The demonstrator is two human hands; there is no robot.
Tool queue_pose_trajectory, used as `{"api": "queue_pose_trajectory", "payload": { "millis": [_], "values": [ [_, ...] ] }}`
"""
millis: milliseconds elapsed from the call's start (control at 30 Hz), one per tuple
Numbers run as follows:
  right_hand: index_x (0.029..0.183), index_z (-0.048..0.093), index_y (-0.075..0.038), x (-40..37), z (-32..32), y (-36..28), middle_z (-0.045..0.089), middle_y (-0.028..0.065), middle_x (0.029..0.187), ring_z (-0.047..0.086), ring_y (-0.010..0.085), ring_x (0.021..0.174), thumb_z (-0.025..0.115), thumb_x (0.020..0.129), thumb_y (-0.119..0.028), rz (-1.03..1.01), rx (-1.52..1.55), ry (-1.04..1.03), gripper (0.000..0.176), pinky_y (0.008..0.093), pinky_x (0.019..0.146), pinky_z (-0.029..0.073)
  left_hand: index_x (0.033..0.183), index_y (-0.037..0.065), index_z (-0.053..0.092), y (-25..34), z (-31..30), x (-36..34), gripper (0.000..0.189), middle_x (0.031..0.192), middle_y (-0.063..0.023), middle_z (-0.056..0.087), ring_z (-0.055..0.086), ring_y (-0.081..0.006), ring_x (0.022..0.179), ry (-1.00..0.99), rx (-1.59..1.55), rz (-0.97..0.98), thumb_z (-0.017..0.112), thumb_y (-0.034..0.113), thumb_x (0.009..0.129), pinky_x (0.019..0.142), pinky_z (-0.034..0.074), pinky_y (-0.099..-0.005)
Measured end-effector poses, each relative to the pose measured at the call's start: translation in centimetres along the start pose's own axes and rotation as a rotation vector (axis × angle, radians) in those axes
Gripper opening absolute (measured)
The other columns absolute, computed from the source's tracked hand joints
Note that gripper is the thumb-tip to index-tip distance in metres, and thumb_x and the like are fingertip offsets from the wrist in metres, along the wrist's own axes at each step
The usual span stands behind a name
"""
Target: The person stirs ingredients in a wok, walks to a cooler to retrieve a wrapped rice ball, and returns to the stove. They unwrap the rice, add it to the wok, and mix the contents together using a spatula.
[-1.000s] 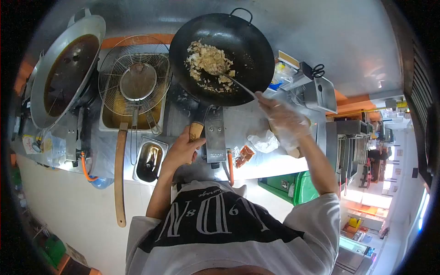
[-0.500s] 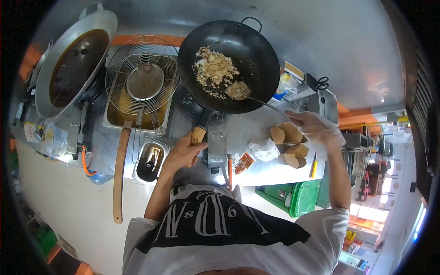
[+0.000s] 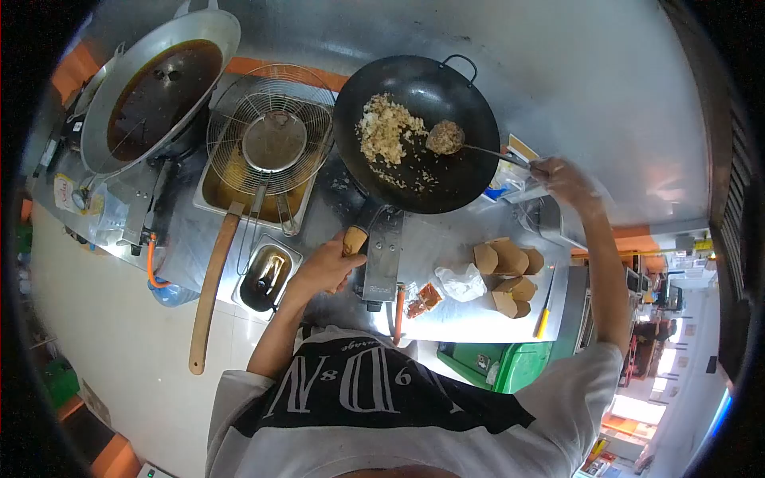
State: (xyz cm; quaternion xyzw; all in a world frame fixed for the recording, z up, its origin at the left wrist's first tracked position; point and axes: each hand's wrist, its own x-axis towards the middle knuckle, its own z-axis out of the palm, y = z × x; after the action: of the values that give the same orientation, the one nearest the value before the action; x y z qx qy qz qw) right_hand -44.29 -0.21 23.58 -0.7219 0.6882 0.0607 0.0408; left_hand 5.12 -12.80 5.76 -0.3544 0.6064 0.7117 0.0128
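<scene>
My left hand (image 3: 325,269) is wrapped around the wooden grip of the black wok (image 3: 422,80). Fried rice (image 3: 384,127) lies heaped on the left side of the wok, with loose grains scattered below it. In a clear plastic glove, my right hand (image 3: 567,185) is closed on the end of a ladle's long metal handle. The ladle (image 3: 445,138) has its bowl over the wok's middle, filled with a brownish, grainy food. A gap of dark wok surface shows between the bowl and the heap.
At left stands a large pan of dark oil (image 3: 163,103). Wire strainers (image 3: 275,142) rest over a metal tray (image 3: 209,199), one wooden handle (image 3: 213,291) jutting out. Open cardboard boxes (image 3: 502,259), a sauce packet (image 3: 425,299) and a yellow-handled knife (image 3: 543,323) lie on the counter.
My right hand has moved up, carrying the ladle's bowl up and right, away from the rice. My left hand keeps its hold on the wok handle. The whole view has shifted slightly.
</scene>
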Motion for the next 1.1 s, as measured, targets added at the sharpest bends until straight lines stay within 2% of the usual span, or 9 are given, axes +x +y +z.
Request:
{"api": "queue_pose_trajectory", "payload": {
  "millis": [133, 333, 467, 633, 833, 900, 933, 1067, 1100],
  "values": [
    [0.121, 0.073, -0.008, 6.4, 3.7, 0.6, 0.075, 0.0177, 0.096, 0.072, 0.0296, 0.082, 0.063, 0.101, -0.025, 0.327, 0.205, -0.173, 0.028, 0.0426, 0.07, 0.056, 0.125, -0.001, 0.045, 0.7, -0.2, -0.1, 0.048, 0.066, -0.0055, 0.055, 0.056, -0.0147, 0.049, 0.023, 0.141, -0.04, 0.07, 0.029, 0.096, 0.04, 0.046, -0.0321],
    [0.128, 0.07, -0.01, 6.1, -2.1, -5.7, 0.074, 0.016, 0.099, 0.07, 0.0299, 0.077, 0.062, 0.102, -0.022, -0.109, -0.465, 0.201, 0.03, 0.0415, 0.068, 0.057, 0.134, -0.001, 0.043, 1.9, -1.5, -1.4, 0.057, 0.067, -0.0061, 0.057, 0.058, -0.016, 0.05, 0.001, 0.151, -0.064, 0.071, 0.03, 0.095, 0.04, 0.048, -0.0325],
    [0.135, 0.065, -0.009, 3.2, 0.9, -6.9, 0.072, 0.0162, 0.098, 0.065, 0.0266, 0.08, 0.056, 0.106, -0.027, 0.282, 0.457, -0.085, 0.035, 0.0347, 0.078, 0.053, 0.137, -0.002, 0.042, 1.9, -1.5, -1.3, 0.061, 0.067, -0.0059, 0.057, 0.058, -0.0158, 0.051, -0.001, 0.132, -0.06, 0.072, 0.031, 0.095, 0.04, 0.047, -0.0322],
    [0.139, 0.064, -0.011, 2.8, 7.4, -13.4, 0.073, 0.0131, 0.101, 0.062, 0.0225, 0.081, 0.056, 0.107, -0.033, 0.075, 0.233, -0.041, 0.04, 0.0354, 0.078, 0.049, 0.136, 0.0, 0.044, 0.7, -1.2, -0.4, 0.061, 0.069, -0.0054, 0.057, 0.058, -0.0147, 0.049, 0.003, 0.134, -0.069, 0.073, 0.032, 0.094, 0.04, 0.046, -0.0307],
    [0.143, 0.061, -0.01, 2.9, 2.6, -13.6, 0.072, 0.0137, 0.102, 0.061, 0.0191, 0.081, 0.054, 0.107, -0.027, 0.517, 0.454, -0.275, 0.04, 0.0293, 0.073, 0.05, 0.134, 0.0, 0.045, 0.8, -1.1, -0.6, 0.056, 0.069, -0.005, 0.057, 0.058, -0.0142, 0.049, 0.005, 0.124, -0.042, 0.071, 0.031, 0.096, 0.04, 0.047, -0.0302],
    [0.128, 0.065, 0.0, 3.4, 5.1, -15.0, 0.065, 0.0177, 0.131, 0.072, 0.0237, 0.095, 0.057, 0.097, -0.013, -0.436, -0.51, 0.021, 0.035, 0.0349, 0.083, 0.058, 0.134, 0.0, 0.045, 0.6, -0.6, -0.8, 0.056, 0.07, -0.005, 0.057, 0.059, -0.0141, 0.049, -0.018, 0.15, -0.055, 0.07, 0.032, 0.096, 0.041, 0.048, -0.0303],
    [0.124, 0.064, 0.003, 4.4, 3.7, -16.7, 0.057, 0.0204, 0.139, 0.072, 0.0265, 0.096, 0.058, 0.092, -0.011, -0.207, -0.352, -0.29, 0.036, 0.0352, 0.085, 0.058, 0.134, 0.0, 0.045, 1.0, -1.0, -0.4, 0.055, 0.07, -0.0051, 0.057, 0.059, -0.014, 0.049, -0.011, 0.174, -0.044, 0.07, 0.032, 0.097, 0.041, 0.048, -0.0304],
    [0.132, 0.062, -0.003, 2.9, 3.0, -14.7, 0.058, 0.0066, 0.143, 0.062, 0.0201, 0.104, 0.058, 0.096, -0.012, -0.242, -0.287, -0.062, 0.037, 0.0289, 0.087, 0.054, 0.135, 0.0, 0.044, 0.8, -1.1, -0.2, 0.056, 0.07, -0.0052, 0.057, 0.06, -0.0145, 0.049, -0.006, 0.148, -0.033, 0.069, 0.032, 0.097, 0.041, 0.049, -0.031],
    [0.127, 0.064, -0.002, 3.9, 0.0, -18.0, 0.058, 0.0067, 0.142, 0.062, 0.0204, 0.105, 0.058, 0.095, -0.012, 0.157, -0.002, -0.217, 0.034, 0.0288, 0.088, 0.054, 0.134, 0.0, 0.044, 0.9, -1.0, -0.3, 0.055, 0.069, -0.0051, 0.057, 0.06, -0.0147, 0.049, -0.003, 0.159, -0.053, 0.069, 0.032, 0.097, 0.041, 0.049, -0.0311]
  ]
}}
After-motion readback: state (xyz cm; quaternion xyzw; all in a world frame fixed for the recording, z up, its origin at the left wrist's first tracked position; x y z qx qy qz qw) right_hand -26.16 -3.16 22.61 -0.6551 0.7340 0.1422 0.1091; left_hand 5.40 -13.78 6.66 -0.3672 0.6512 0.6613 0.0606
